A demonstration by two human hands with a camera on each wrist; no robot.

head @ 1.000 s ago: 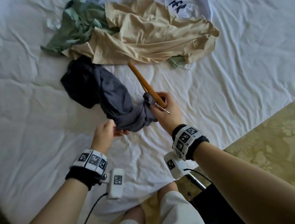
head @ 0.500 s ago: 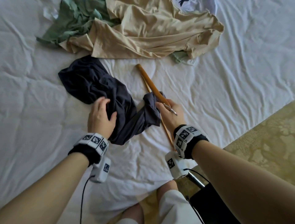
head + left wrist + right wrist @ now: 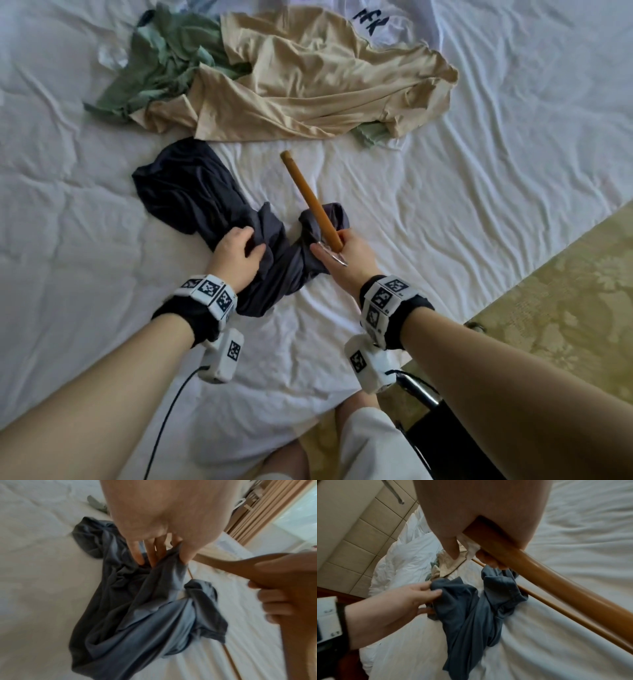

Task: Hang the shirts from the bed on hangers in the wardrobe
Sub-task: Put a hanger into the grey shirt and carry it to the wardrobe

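A person is standing at a bed (image 3: 479,212) covered in a wrinkled white sheet, working a dark shirt (image 3: 205,205) onto a wooden hanger (image 3: 310,198). The right hand (image 3: 346,260) is wrapping its fingers around the hanger near the metal hook, with one hanger arm pointing away from the hand across the bed. The left hand (image 3: 238,255) is pinching a bunched fold of the dark shirt between thumb and fingers. The shirt is lying twisted on the sheet, running from beyond the left hand, under it, and across to the right hand, where a small gathered end is sitting right beside the hanger.

Farther from both hands, a beige shirt (image 3: 308,89) is lying crumpled on top of a green shirt (image 3: 164,65), with a white printed shirt (image 3: 387,24) behind them. No wardrobe is showing in these views.

The main risk seems to be the twist: the shirt is roped up, so the hanger arm could catch in a sleeve or fold rather than the neck opening. Pulling hard could stretch the collar, or the fabric could slip off the smooth wood when lifted.
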